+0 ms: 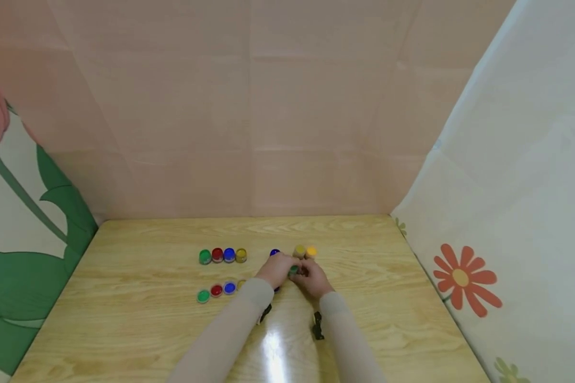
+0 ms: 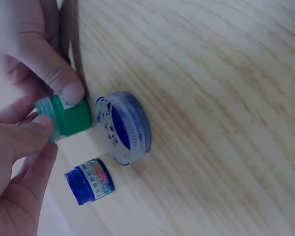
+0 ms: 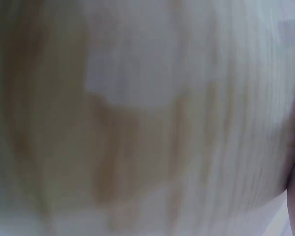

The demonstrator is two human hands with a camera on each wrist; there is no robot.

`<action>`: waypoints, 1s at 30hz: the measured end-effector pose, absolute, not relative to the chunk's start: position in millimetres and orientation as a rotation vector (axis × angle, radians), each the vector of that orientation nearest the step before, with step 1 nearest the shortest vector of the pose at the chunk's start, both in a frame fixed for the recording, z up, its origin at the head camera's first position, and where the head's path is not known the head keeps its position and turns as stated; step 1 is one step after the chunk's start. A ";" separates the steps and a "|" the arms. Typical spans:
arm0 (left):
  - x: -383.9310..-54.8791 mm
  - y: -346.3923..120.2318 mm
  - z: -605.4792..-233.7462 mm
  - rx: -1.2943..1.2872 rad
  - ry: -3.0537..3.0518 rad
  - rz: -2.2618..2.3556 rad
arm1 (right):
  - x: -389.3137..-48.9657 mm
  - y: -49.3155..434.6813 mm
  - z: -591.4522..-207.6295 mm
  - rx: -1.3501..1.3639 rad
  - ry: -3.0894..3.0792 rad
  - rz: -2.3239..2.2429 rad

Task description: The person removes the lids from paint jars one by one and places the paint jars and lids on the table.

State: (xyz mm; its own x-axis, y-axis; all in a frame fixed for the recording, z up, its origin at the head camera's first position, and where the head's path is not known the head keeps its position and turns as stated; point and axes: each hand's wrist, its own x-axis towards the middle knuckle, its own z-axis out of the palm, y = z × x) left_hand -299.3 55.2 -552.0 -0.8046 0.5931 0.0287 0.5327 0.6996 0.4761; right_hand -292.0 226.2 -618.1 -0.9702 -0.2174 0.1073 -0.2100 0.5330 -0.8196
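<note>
A small green jar (image 2: 76,118) is between my two hands, close over the wooden table. My left hand (image 2: 19,157) pinches its pale, clear capped end with thumb and fingers. My right hand (image 2: 37,49) holds the green body, thumb pressed near the white label. In the head view, the left hand (image 1: 279,268) and right hand (image 1: 313,279) meet around the green jar (image 1: 294,269), covering most of it. Beside them on the table are a clear-rimmed blue lid (image 2: 124,128) and a blue jar (image 2: 90,181) with its threaded neck bare.
To the left, a row of coloured jars (image 1: 229,255) stands behind a row of lids (image 1: 229,288). An olive-yellow jar (image 1: 299,251) and an orange-yellow one (image 1: 311,252) are beyond the hands. Blurred tabletop (image 3: 137,147) fills most of the right wrist view.
</note>
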 end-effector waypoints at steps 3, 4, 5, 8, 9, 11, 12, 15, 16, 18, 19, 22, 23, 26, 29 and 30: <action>-299.6 55.0 -554.0 0.938 2.778 0.785 | -290.6 225.3 -617.8 -0.364 2.748 -1.473; -299.4 54.9 -554.9 0.947 2.785 0.804 | -290.6 224.9 -618.0 -0.357 2.748 -1.475; -299.1 54.8 -555.7 0.956 2.794 0.819 | -290.5 224.7 -618.5 -0.349 2.750 -1.479; -298.0 55.2 -557.0 0.973 2.823 0.824 | -290.4 224.3 -619.8 -0.336 2.764 -1.487; -297.5 55.6 -557.0 0.973 2.836 0.813 | -290.4 224.2 -620.4 -0.334 2.770 -1.486; -296.4 57.1 -556.5 0.970 2.872 0.759 | -290.2 224.0 -621.2 -0.335 2.785 -1.488; -295.9 58.1 -556.4 0.962 2.891 0.731 | -290.2 224.1 -621.6 -0.337 2.791 -1.488; -294.2 61.9 -557.1 0.923 2.962 0.633 | -290.6 224.7 -623.4 -0.342 2.803 -1.489; -293.5 63.5 -557.7 0.906 2.986 0.609 | -290.9 225.0 -624.3 -0.349 2.806 -1.492; -291.9 66.4 -559.3 0.877 3.041 0.537 | -291.4 225.4 -625.2 -0.354 2.809 -1.507; -291.3 67.8 -560.2 0.870 3.071 0.499 | -291.4 225.4 -625.7 -0.364 2.815 -1.512; -289.5 71.0 -563.3 0.850 3.146 0.423 | -291.7 224.9 -626.4 -0.374 2.836 -1.514; -289.0 71.6 -564.3 0.836 3.166 0.412 | -291.8 224.3 -626.2 -0.375 2.846 -1.509; -288.3 71.8 -567.6 0.761 3.179 0.483 | -292.3 222.4 -625.4 -0.368 2.860 -1.479; -288.3 68.4 -569.0 0.728 3.157 0.571 | -293.1 219.8 -624.4 -0.373 2.863 -1.458; -288.7 66.8 -568.9 0.737 3.143 0.596 | -293.3 219.6 -623.9 -0.371 2.854 -1.460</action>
State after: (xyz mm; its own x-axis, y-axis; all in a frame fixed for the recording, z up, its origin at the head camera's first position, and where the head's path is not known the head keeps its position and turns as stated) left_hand -288.7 66.8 -568.9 -0.8897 0.4023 0.2157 0.4533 0.8341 0.3142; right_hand -293.3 219.6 -623.9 -0.9700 -0.1646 0.1791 -0.2416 0.5649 -0.7890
